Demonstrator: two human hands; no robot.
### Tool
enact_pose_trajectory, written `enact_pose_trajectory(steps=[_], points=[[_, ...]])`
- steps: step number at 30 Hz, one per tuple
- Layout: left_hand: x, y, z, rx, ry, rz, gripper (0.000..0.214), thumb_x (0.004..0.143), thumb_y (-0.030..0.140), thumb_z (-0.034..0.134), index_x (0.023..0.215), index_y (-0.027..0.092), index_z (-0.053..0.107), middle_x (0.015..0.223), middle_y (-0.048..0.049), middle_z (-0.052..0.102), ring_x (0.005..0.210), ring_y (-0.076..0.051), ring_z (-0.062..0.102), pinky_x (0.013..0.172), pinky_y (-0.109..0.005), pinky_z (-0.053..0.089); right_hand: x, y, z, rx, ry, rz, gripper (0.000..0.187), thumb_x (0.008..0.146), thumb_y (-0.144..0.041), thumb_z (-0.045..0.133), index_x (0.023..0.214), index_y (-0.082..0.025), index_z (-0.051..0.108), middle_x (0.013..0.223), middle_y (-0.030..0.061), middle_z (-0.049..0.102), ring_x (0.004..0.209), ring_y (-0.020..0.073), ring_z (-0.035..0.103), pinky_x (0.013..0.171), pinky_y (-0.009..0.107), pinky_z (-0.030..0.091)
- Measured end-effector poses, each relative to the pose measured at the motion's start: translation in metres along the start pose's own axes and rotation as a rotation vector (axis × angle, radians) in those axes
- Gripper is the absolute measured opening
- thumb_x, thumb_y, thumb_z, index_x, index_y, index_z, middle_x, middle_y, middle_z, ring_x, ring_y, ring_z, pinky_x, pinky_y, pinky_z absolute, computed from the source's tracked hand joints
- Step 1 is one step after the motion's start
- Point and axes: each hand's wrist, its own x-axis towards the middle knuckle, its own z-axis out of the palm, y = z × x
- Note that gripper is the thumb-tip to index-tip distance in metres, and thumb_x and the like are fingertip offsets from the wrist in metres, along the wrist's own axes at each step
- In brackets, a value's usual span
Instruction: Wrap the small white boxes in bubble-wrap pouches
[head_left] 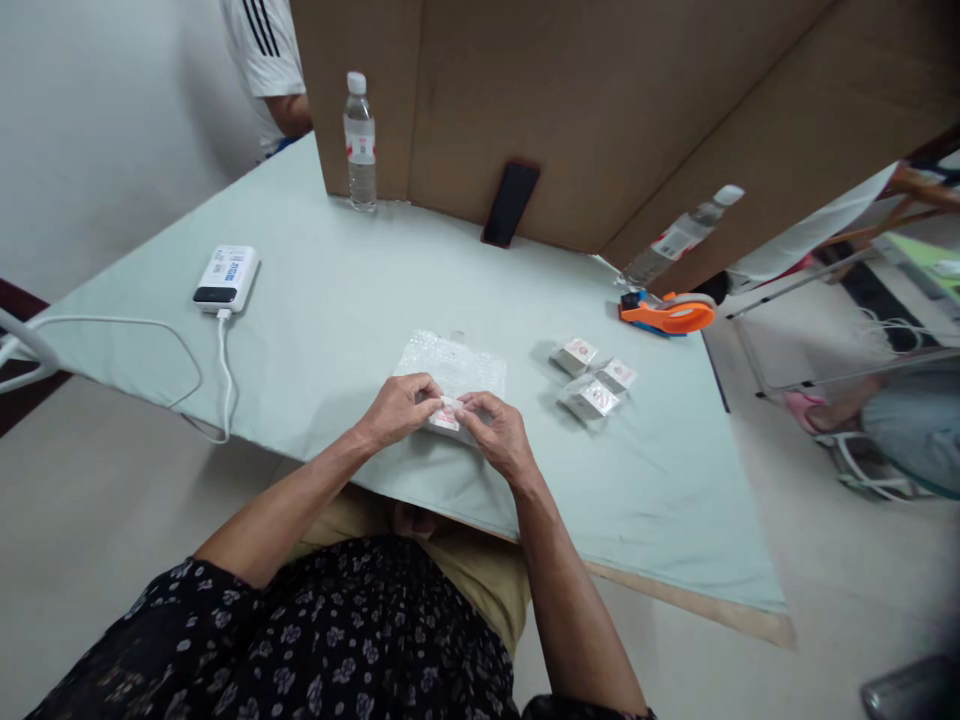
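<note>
Between my two hands is a small white box with red print [445,415], resting over a sheet of bubble wrap [450,362]. My left hand [405,406] is closed, thumb and forefinger pinching the box's upper left edge. From the other side, my right hand [498,430] pinches its upper right edge. The fingertips hide part of the box. Right of my hands, three similar small boxes in clear plastic [592,398] sit close together on the table.
An orange tape dispenser [667,314] lies by the right edge, near a tilted water bottle [682,238]. Another bottle [361,145] and a phone [511,203] stand against the cardboard screen [480,110]. At left, a white power bank [227,278] trails a cable. A person's sleeve [268,45] shows behind.
</note>
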Motion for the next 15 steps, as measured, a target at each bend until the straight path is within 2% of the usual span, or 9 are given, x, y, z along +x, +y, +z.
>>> enact_pose_trajectory(steps=[6, 8, 11, 13, 15], points=[[0.005, 0.002, -0.003, 0.005, -0.027, -0.027, 0.009, 0.075, 0.024, 0.064, 0.073, 0.017, 0.067, 0.072, 0.0008, 0.069, 0.067, -0.012, 0.058, 0.064, -0.023, 0.043, 0.0, 0.004, 0.0, -0.074, -0.012, 0.005, 0.017, 0.083, -0.038, 0.062, 0.085, -0.021, 0.065, 0.09, 0.0039, 0.074, 0.082, 0.0203, 0.065, 0.078, 0.033, 0.049], [0.005, 0.002, -0.003, 0.003, -0.038, -0.032, 0.008, 0.075, 0.024, 0.064, 0.072, 0.017, 0.067, 0.071, 0.0012, 0.068, 0.066, -0.012, 0.056, 0.063, -0.023, 0.042, -0.004, -0.002, -0.001, -0.244, 0.079, -0.046, 0.017, 0.086, -0.037, 0.06, 0.091, -0.021, 0.066, 0.093, 0.0052, 0.073, 0.087, 0.0225, 0.064, 0.08, 0.036, 0.047], [0.007, 0.0, -0.002, 0.002, -0.042, -0.026, 0.009, 0.075, 0.025, 0.065, 0.071, 0.017, 0.067, 0.07, 0.0013, 0.068, 0.066, -0.012, 0.056, 0.063, -0.023, 0.042, -0.015, -0.021, -0.002, -0.578, 0.268, -0.221, 0.016, 0.094, -0.031, 0.055, 0.098, -0.021, 0.067, 0.106, 0.009, 0.072, 0.102, 0.0265, 0.06, 0.088, 0.041, 0.041], [0.007, 0.0, 0.0, 0.011, -0.042, -0.023, 0.01, 0.076, 0.025, 0.064, 0.071, 0.017, 0.066, 0.07, 0.0013, 0.067, 0.067, -0.012, 0.057, 0.064, -0.024, 0.042, -0.023, -0.032, 0.001, -0.72, 0.21, -0.358, 0.018, 0.097, -0.025, 0.051, 0.102, -0.022, 0.068, 0.109, 0.009, 0.071, 0.103, 0.0255, 0.058, 0.089, 0.04, 0.039], [0.008, 0.0, 0.0, 0.031, -0.049, -0.024, 0.011, 0.077, 0.026, 0.063, 0.071, 0.017, 0.066, 0.071, 0.001, 0.067, 0.067, -0.012, 0.058, 0.065, -0.024, 0.044, -0.027, -0.037, 0.006, -0.787, 0.054, -0.448, 0.021, 0.098, -0.02, 0.048, 0.107, -0.022, 0.067, 0.109, 0.0085, 0.07, 0.101, 0.024, 0.057, 0.087, 0.039, 0.039]])
